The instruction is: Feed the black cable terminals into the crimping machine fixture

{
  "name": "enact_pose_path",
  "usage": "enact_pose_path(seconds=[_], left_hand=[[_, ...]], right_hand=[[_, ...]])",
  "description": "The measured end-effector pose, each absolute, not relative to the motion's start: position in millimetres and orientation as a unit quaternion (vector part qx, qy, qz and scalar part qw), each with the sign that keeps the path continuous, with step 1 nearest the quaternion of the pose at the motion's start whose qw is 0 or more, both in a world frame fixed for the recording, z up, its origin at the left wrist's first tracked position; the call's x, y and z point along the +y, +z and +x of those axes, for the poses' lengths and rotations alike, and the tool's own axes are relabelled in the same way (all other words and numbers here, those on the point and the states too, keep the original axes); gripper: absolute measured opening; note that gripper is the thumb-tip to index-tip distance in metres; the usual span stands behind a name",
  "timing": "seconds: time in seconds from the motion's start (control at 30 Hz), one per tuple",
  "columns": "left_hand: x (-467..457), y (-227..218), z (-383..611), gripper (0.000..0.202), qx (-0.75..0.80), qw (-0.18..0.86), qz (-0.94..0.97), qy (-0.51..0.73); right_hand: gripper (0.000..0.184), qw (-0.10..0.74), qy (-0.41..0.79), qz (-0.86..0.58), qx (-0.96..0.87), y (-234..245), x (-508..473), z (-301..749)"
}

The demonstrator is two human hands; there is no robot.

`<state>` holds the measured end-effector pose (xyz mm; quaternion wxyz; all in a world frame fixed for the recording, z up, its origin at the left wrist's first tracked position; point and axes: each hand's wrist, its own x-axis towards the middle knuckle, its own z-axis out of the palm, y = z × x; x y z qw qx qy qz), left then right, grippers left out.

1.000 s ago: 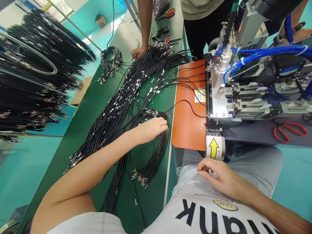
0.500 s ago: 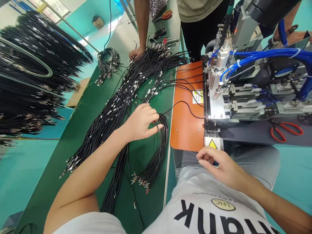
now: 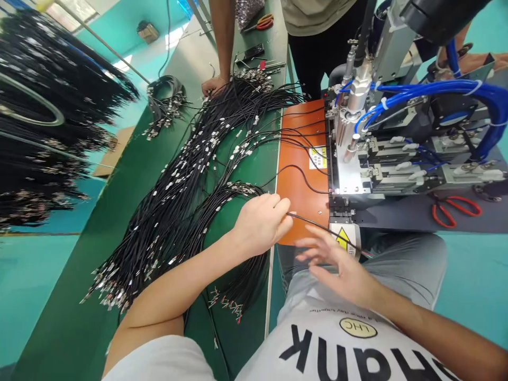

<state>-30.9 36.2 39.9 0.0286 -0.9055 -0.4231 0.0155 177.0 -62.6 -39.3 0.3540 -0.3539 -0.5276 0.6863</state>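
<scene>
My left hand (image 3: 265, 222) is closed round a black cable (image 3: 307, 219) above the orange plate's near left corner. From the fist the cable runs right, past the yellow warning label, to a stripped end with thin coloured wires (image 3: 367, 254). My right hand (image 3: 331, 262) is just below the cable with its fingers apart, slightly blurred; it grips nothing. Under my left forearm lies a curved bundle of black cables (image 3: 252, 286) with red and white wire ends. A larger pile of black cables (image 3: 186, 164) with white tags stretches across the green table (image 3: 234, 211).
A machine (image 3: 353, 159) with blue air hoses (image 3: 436, 87) stands behind the orange plate (image 3: 304, 196), where several cables enter it. Red-handled scissors (image 3: 456, 210) lie at right. Another person's hand (image 3: 216, 85) rests on the pile. Cables hang on a rack (image 3: 47, 106) at left.
My left hand has moved right from the curved bundle, drawing one cable out over the orange plate. My right hand has shifted left and its fingers have spread.
</scene>
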Motion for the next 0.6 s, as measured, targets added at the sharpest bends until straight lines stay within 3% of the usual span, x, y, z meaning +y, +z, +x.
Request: enact_pose_path(seconds=[0.1, 0.27, 0.33, 0.5, 0.6], left_hand=[[28.6, 21.5, -29.8, 0.026, -0.427, 0.015, -0.903, 0.031], [18.6, -7.3, -19.5, 0.023, -0.414, 0.011, -0.909, 0.047], [12.0, -8.0, -2.9, 0.017, -0.412, 0.002, -0.910, 0.045], [-5.3, -6.0, 50.1, 0.024, -0.360, -0.228, -0.899, -0.100], [-1.2, -17.1, 59.7, 0.016, -0.349, -0.308, -0.873, -0.144]], right_hand=[[0.064, 0.448, 0.656, -0.429, -0.430, -39.4, -61.3, 199.2], [0.015, 0.512, 0.627, -0.498, -0.310, -41.8, -58.9, 230.0], [0.013, 0.506, 0.626, -0.510, -0.305, -45.6, -57.0, 230.1], [0.011, 0.512, 0.639, -0.468, -0.333, -58.7, -48.2, 226.2], [0.012, 0.495, 0.617, -0.479, -0.379, -62.2, -43.7, 240.0]])
